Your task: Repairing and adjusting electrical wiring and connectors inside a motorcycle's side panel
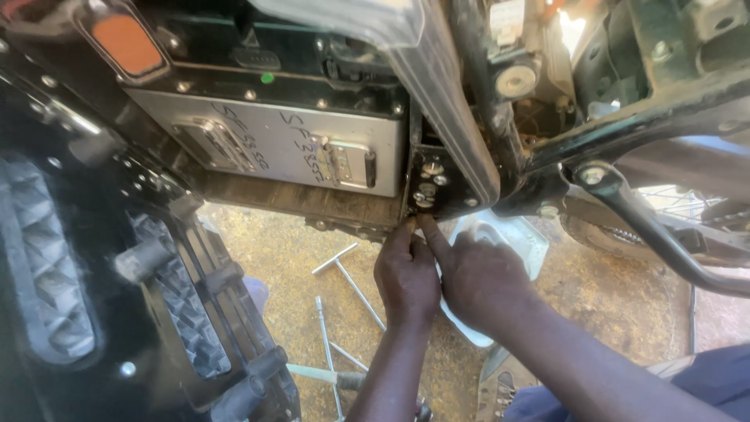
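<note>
1. Two bare hands meet under a black metal bracket with silver bolts point(432, 187), right of a grey metal battery box point(273, 141).
2. Left hand point(406, 277) has its fingers curled, fingertips pinched at the bracket's lower edge.
3. Right hand point(480, 277) points its forefinger up to the same spot.
4. Silver T-handle wrenches point(348, 273) lie on the sandy floor point(273, 250) below.
</note>
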